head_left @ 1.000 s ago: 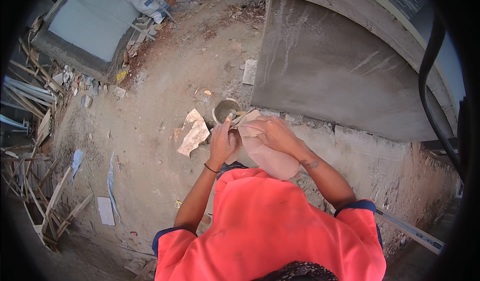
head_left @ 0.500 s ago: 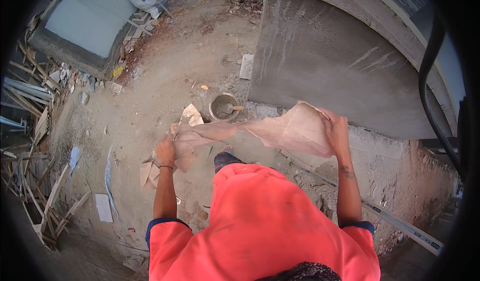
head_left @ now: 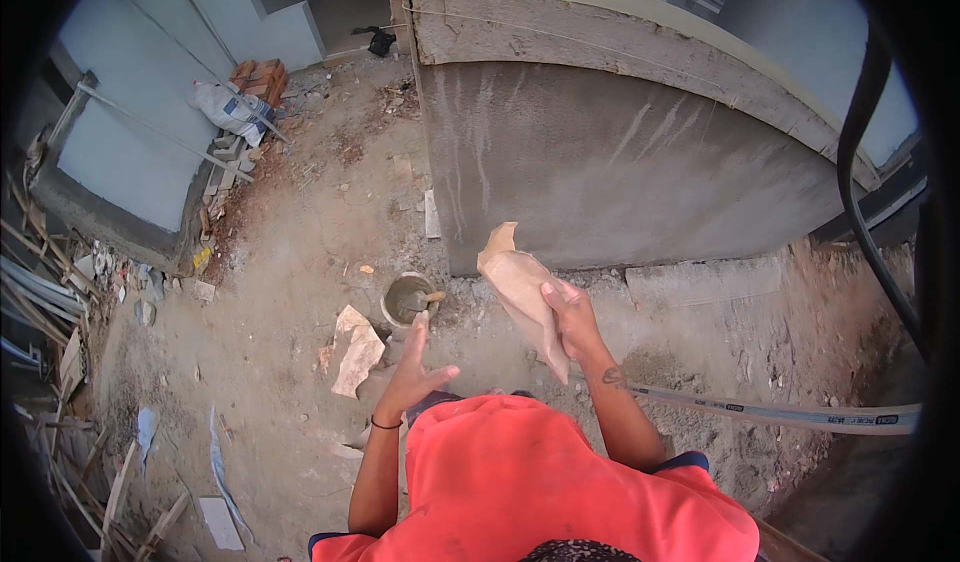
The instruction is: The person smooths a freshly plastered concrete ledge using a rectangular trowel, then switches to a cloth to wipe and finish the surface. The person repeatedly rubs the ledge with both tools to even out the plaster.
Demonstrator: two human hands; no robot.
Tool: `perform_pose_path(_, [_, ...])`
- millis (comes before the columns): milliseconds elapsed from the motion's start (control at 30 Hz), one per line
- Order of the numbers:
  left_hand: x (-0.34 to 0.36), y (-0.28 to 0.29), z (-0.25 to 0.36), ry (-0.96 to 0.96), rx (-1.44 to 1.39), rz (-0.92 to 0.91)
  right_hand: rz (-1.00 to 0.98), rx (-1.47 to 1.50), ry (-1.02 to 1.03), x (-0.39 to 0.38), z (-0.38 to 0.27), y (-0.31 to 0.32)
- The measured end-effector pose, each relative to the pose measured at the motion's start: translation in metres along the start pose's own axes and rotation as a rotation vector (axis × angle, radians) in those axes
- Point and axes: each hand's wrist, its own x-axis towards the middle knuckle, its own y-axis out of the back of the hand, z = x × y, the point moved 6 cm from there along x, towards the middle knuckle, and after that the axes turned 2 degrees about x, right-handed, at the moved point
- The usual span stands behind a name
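My right hand (head_left: 568, 324) grips a crumpled sheet of brown paper (head_left: 515, 287), held upright in front of the grey plastered wall. My left hand (head_left: 410, 372) is open, fingers apart and nothing in it, to the left of the paper. Just beyond it on the ground stands a round bucket (head_left: 398, 292) of grey material with a tool's wooden handle (head_left: 434, 297) sticking out. A torn pale scrap of paper (head_left: 355, 352) lies on the ground left of the bucket.
A plastered low wall (head_left: 630, 172) spans the right. A long metal bar (head_left: 775, 412) lies at lower right. A white sack (head_left: 225, 107) and stacked bricks (head_left: 262, 80) sit at back left by a pale wall. Broken timber (head_left: 75, 362) and rubble line the left side.
The paper was stretched wide between both hands; now it is bunched in my right hand and my left has let go. The view has tilted up, showing more of the wall and doorway.
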Motion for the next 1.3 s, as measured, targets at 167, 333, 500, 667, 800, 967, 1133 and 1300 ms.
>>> perform_pose_path(167, [0.051,-0.033,0.094,-0.14,-0.162,0.005,-0.336,0.005,-0.07,-0.014,0.0,-0.041])
perform_pose_path(333, [0.065,-0.051,0.084,0.041,-0.56,-0.184,-0.251,-0.423,0.323,-0.011,-0.036,-0.013])
perform_pose_path(500, [0.091,-0.049,0.112,-0.103,-0.406,-0.098,-0.553,-0.02,-0.149,-0.011,-0.016,-0.008])
perform_pose_path(667, [0.132,-0.03,0.148,-0.22,0.266,-0.125,-0.366,-0.233,-0.311,0.004,-0.027,-0.005])
perform_pose_path(800, [0.168,-0.005,0.134,-0.124,0.07,-0.07,-0.013,-0.277,0.141,0.018,-0.146,0.019])
perform_pose_path(967, [0.205,0.04,0.077,0.008,-0.183,0.188,0.848,-0.764,1.58,-0.015,-0.393,0.075])
perform_pose_path(1133, [0.226,0.061,0.048,-0.009,-0.281,0.176,1.24,-1.727,1.211,0.107,-0.524,0.101])
perform_pose_path(1300, [0.228,0.077,0.009,0.076,-0.279,0.232,0.698,-1.29,0.406,0.217,-0.525,0.122])
